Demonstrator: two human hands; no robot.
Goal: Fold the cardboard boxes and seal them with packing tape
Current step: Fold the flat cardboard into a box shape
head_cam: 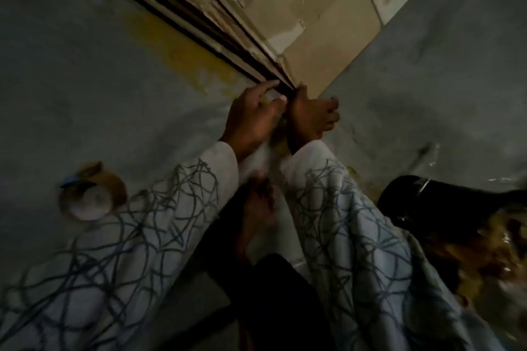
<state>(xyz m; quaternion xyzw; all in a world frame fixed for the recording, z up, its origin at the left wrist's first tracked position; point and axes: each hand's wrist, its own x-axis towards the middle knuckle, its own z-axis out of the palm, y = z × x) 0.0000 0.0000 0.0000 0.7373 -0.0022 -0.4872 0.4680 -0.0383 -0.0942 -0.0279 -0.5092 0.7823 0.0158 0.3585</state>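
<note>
Our hands meet at centre frame, at the near corner of the flattened cardboard boxes [322,37], which run toward the upper middle. Our left hand [253,117] pinches the layered edge. Our right hand [310,117] has its thumb against the corner and its fingers curled; we cannot tell whether it grips. A tape roll [91,196] lies at lower left and a black object [433,205] at right, both on the grey floor [85,80].

The left hand [253,120] and right hand [310,117] grip the near corner of the flattened cardboard boxes [319,37]; a tape roll [91,198] lies at eight o'clock.
</note>
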